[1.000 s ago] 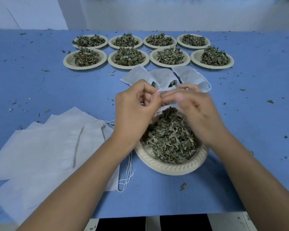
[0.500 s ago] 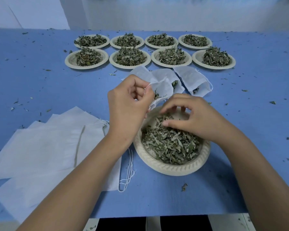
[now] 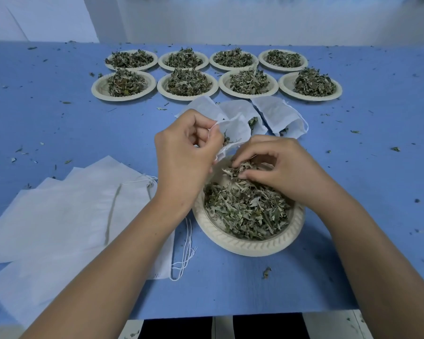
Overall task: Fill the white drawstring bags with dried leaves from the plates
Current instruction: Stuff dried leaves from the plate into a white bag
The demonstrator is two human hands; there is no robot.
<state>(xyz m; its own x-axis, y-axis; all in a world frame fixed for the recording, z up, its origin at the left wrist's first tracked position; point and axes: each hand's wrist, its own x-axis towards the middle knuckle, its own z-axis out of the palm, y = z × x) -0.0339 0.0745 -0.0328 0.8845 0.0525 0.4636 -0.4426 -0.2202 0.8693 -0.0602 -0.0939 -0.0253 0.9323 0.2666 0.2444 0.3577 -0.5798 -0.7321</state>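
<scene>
The left hand (image 3: pixel 184 157) is curled, thumb and fingertips pinched on the rim of a white bag (image 3: pixel 235 128). It holds the bag's mouth up and open just beyond the far edge of the near plate (image 3: pixel 252 248). A few bits of leaf show inside the mouth.

The right hand (image 3: pixel 282 167) is arched over the far side of that plate, palm down. Its fingers are bent inward and closed with the thumb round a small tuft of leaves (image 3: pixel 238 167), right beside the bag's opening. The two hands sit close together, with the right fingertips just short of the left hand's knuckles. The rest of the leaves lie heaped in the near plate, under and in front of the right wrist.

Behind the held bag, the filled bags (image 3: pixel 274 113) lie on the blue counter (image 3: pixel 59 123), one with leaves showing at its mouth. Farther back stand the far plates (image 3: pixel 98 89), eight in two rows of four, each piled with leaves.

To the left of the near plate the empty bags (image 3: pixel 59 216) lie flat and overlapping. The left forearm crosses their near right corner, and their strings (image 3: pixel 184 253) trail beside the plate. Leaf crumbs (image 3: pixel 266 272) are scattered over the counter.
</scene>
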